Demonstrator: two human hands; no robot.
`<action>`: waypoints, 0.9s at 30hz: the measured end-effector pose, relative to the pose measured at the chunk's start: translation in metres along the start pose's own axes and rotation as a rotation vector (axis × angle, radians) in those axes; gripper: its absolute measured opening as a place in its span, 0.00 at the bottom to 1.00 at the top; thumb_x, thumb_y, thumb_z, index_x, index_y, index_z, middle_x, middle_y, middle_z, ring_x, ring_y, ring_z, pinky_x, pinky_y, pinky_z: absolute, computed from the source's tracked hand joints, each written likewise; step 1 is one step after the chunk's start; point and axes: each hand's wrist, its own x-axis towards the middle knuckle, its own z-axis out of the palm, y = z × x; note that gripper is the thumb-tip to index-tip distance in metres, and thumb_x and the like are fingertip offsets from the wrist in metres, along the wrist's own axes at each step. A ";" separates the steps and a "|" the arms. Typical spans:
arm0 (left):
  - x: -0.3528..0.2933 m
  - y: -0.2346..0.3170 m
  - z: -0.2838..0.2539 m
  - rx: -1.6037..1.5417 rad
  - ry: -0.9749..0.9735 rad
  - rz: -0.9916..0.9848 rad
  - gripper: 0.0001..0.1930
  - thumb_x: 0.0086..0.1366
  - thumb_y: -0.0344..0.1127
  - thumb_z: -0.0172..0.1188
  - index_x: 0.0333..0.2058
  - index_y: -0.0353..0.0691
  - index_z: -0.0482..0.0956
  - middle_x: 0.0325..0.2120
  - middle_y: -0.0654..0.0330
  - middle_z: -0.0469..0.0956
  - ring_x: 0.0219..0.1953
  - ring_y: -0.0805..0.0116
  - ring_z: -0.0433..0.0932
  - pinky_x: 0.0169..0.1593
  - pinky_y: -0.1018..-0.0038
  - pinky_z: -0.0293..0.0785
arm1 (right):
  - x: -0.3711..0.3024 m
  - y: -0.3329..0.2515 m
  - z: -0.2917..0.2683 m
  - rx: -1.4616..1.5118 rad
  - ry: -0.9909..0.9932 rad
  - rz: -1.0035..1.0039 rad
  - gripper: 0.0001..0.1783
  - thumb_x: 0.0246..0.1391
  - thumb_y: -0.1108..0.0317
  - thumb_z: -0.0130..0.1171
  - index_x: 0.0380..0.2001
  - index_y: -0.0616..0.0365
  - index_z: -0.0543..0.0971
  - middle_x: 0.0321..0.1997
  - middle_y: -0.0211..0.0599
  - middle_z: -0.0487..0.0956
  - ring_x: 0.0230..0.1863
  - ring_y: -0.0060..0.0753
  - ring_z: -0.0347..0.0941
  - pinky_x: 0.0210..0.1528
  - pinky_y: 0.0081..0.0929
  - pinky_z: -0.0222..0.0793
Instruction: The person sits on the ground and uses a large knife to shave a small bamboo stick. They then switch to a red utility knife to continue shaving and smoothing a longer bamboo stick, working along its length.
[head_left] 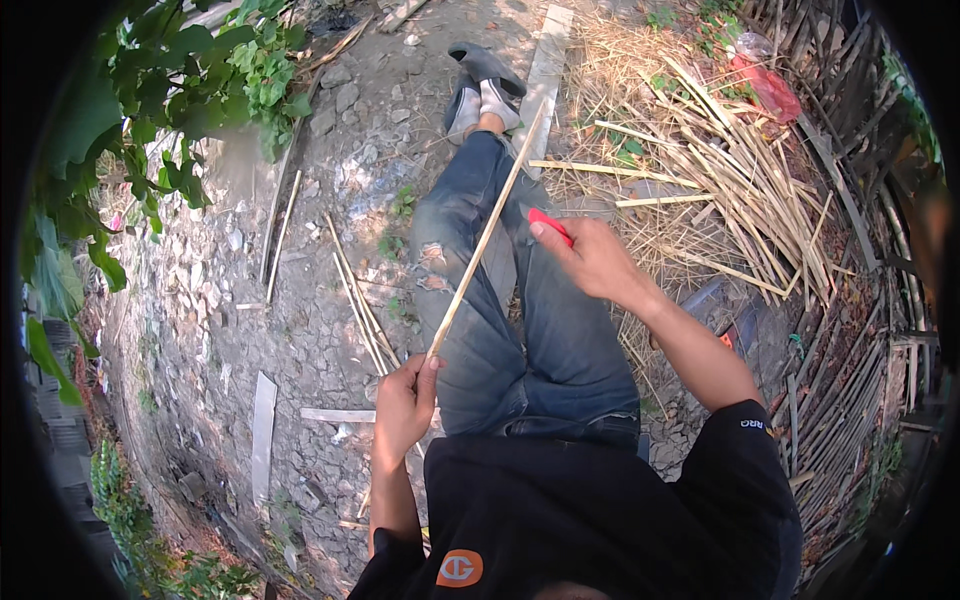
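My left hand (405, 405) grips the lower end of a long, thin bamboo strip (487, 235). The strip slants up and away over my legs, its far tip near my shoes. In my right hand (595, 262) is a small red tool (549, 226), held just right of the strip with a gap between them. Most of the tool is inside my fist, so I cannot tell its exact kind. My outstretched legs in worn blue jeans (565, 320) lie beneath both hands.
To the right, a heap of pale bamboo strips (745, 180) lies on straw-like shavings (640, 75). A few more strips (360, 300) are on the cracked soil at left. A plank (548, 75) runs beyond my feet, a red bag (768, 88) sits far right, and leaves (170, 80) hang upper left.
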 end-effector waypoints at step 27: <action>0.011 -0.019 0.015 -0.824 -0.375 -0.383 0.27 0.81 0.49 0.43 0.26 0.34 0.74 0.08 0.71 0.54 0.09 0.80 0.50 0.15 0.77 0.44 | -0.017 -0.026 0.034 -0.148 -0.360 -0.056 0.38 0.65 0.33 0.51 0.29 0.63 0.85 0.24 0.57 0.81 0.33 0.64 0.81 0.38 0.54 0.74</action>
